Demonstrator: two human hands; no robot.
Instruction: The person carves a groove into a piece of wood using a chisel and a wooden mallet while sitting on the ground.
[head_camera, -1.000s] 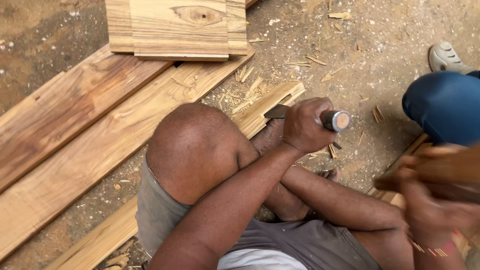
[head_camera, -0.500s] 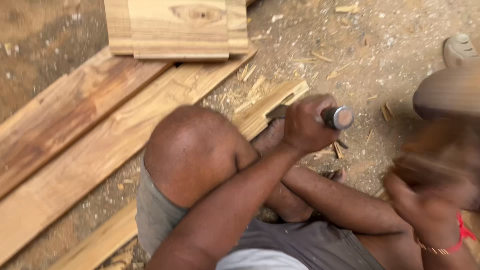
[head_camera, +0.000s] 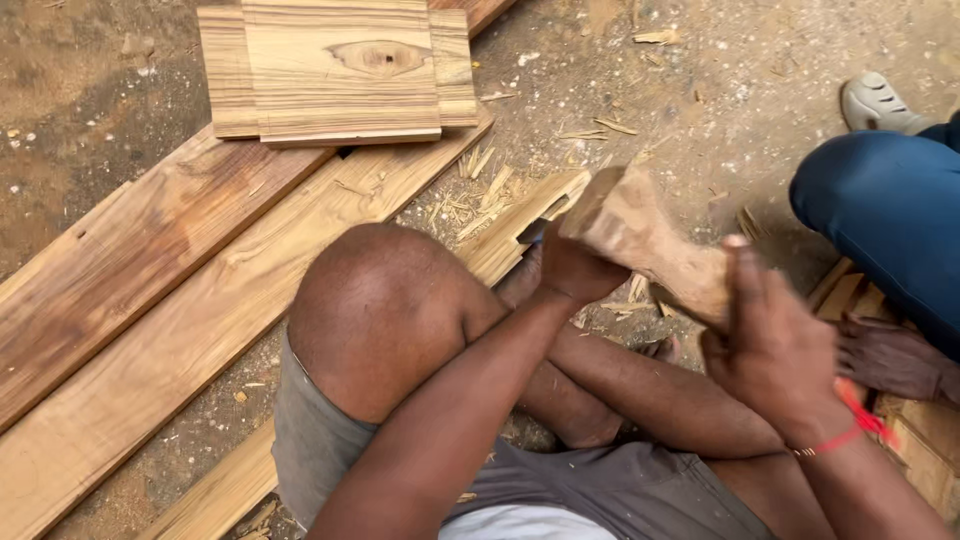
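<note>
right hand (head_camera: 775, 345) fingers were clamped on a wooden mallet (head_camera: 645, 240), its head touching the left hand (head_camera: 575, 270). left fingers were closed on a tool hidden under the mallet, over a mortised board (head_camera: 520, 225). planks (head_camera: 150, 290) and a panel (head_camera: 340, 70) lay on dirt (head_camera: 700, 90) strewn with chips.

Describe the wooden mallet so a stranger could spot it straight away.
Start at the person's bent bare knee in the middle of the picture, then look right, above the crossed forearms. There the right hand, with a red string at the wrist, grips a rough pale wooden mallet whose blocky head points towards the left hand. Unlike the flat planks around it, it is thick, rounded and battered.
</note>
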